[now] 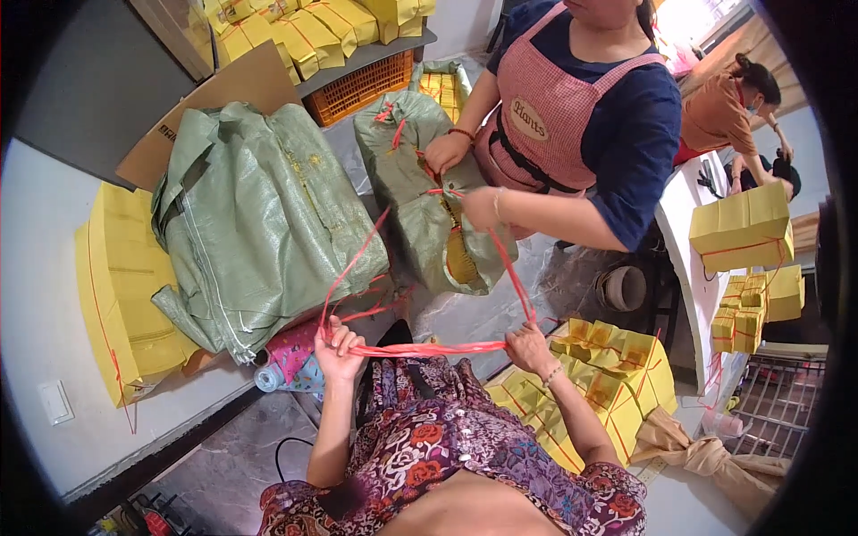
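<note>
left hand (338, 347) closed around one end of a bundle of thin red plastic strings (429, 348), right hand (527, 344) pinched shut on the other end, strings pulled taut and level between them just above the lap in the dark floral dress (447, 447). more of the same red strands loop up from both hands to a co-worker in a pink checked apron (545, 107), whose two hands grip them in front of a narrow green woven sack (420, 196). a big green woven plastic sack (259, 214) lies left of that, touching a flat yellow paper stack (116, 286) against the wall. bundles of yellow folded paper tied with red string (599, 375) sit just beside the right forearm. step looks like measuring or straightening lengths of tying string, mid-stretch. next move, by my read, needs both grips kept firm and strands kept parallel so they don't tangle; can't tell if strands are knotted at either fist.
</note>
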Demonstrator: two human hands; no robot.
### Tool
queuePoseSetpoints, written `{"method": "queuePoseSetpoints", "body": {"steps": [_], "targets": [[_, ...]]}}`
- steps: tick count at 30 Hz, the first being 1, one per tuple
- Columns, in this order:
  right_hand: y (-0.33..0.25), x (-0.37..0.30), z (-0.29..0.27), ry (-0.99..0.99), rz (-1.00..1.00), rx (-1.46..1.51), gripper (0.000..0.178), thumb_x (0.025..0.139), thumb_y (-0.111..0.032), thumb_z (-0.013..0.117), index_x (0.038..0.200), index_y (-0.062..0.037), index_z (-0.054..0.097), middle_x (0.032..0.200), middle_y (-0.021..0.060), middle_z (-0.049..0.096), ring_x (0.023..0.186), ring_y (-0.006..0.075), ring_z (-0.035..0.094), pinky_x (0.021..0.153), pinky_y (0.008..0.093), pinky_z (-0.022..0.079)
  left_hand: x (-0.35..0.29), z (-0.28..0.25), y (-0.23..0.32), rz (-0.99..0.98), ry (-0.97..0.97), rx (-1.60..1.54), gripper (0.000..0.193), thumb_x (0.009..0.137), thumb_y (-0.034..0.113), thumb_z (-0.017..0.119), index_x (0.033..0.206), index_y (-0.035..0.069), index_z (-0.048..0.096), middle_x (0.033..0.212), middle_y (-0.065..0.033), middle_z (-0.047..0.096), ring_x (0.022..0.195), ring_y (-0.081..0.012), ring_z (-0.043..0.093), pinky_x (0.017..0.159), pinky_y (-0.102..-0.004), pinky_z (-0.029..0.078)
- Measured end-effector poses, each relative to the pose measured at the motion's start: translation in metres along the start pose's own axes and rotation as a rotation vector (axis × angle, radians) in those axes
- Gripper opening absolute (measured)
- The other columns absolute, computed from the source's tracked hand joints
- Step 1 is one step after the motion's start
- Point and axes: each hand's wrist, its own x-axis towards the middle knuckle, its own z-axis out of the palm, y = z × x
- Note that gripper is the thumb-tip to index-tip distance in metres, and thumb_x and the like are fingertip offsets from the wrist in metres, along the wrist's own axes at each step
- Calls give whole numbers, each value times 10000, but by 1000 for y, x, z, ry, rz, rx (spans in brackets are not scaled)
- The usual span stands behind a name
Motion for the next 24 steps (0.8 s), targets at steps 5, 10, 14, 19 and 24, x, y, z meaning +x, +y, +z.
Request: {"method": "queuePoseSetpoints", "body": {"steps": [5, 10, 14, 19, 24], "targets": [[15, -21, 23, -324, 165, -188, 227, 817, -293, 552, 738, -90, 617, 620, 121, 609, 609, 295, 605, 770, 451, 408, 18, -6, 32, 180, 392, 1036, 344, 866, 400, 479, 859, 89, 624, 501, 25, 444, 392, -108, 411, 486, -290, 389], [12, -15, -6, -295, 309, 180, 286, 850, -313, 526, 825, -47, 627, 686, 179, 613, 701, 350, 613, 703, 471, 449, 64, 66, 9, -151, 194, 2780, 520, 821, 529, 525, 654, 58, 671, 623, -86, 635, 534, -193, 618, 543, -333, 477], [-12, -4, -63, -408, 363, 351, 358, 859, -346, 528, 866, 2, 612, 752, 226, 608, 764, 396, 599, 670, 457, 470, 152, 132, -22, 37, 143, 2525, 440, 799, 492, 566, 692, 82, 687, 696, -135, 650, 657, -317, 631, 638, -396, 488], [-49, 39, -110, -304, 372, 402, 403, 884, -442, 501, 939, -45, 535, 747, 215, 604, 720, 413, 590, 632, 484, 465, 290, 108, -41, 505, 40, 2508, 338, 807, 388, 590, 808, 58, 662, 749, -130, 657, 739, -290, 643, 687, -396, 491], [-59, 130, -114, 122, 378, 291, 200, 912, -274, 481, 953, -81, 511, 791, 166, 565, 635, 381, 583, 534, 473, 473, 329, 77, -65, 368, 126, 2472, 236, 811, 259, 571, 953, 71, 590, 884, -172, 638, 886, -355, 600, 750, -431, 467]]}}
